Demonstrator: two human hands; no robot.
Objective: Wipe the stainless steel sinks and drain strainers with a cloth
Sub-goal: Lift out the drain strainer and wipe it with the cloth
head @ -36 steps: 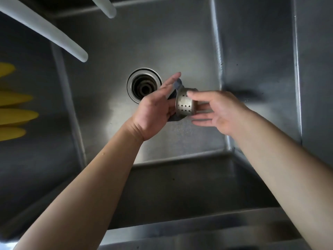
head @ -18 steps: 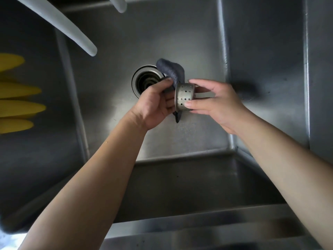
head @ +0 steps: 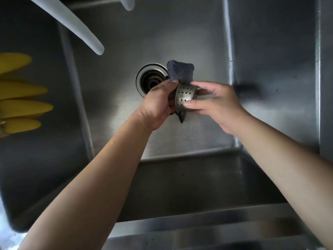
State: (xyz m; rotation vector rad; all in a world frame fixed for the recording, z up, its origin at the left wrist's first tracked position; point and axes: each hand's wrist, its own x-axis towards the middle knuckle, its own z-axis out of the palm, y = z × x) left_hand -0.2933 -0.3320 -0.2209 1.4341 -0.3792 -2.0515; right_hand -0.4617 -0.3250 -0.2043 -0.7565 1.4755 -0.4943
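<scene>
From the head view, both hands meet over the middle of the sink [head: 198, 42], above and just right of the open drain [head: 151, 80]. The strainer [head: 185, 97] is a short perforated steel cup held in the air, clear of the sink floor, lying on its side so its axis runs roughly left to right between the hands: the rim end faces the left hand [head: 158, 103], the other end the right hand [head: 216, 103]. The right hand's fingers are closed on the strainer, thumb on top and a fingertip pressed on the lower wall. The left hand's fingers are closed on the cloth [head: 180, 71], a dark grey piece that stands up above the strainer, with a corner hanging below it; the cloth seems to be pushed into or against the rim end, though the contact is hidden. Both hands touch the strainer's ends, so neither is nearer. The next wipe likely turns on twisting the cup about that axis against the cloth. The metal looks dull, with neat rows of holes and no visible grime.
</scene>
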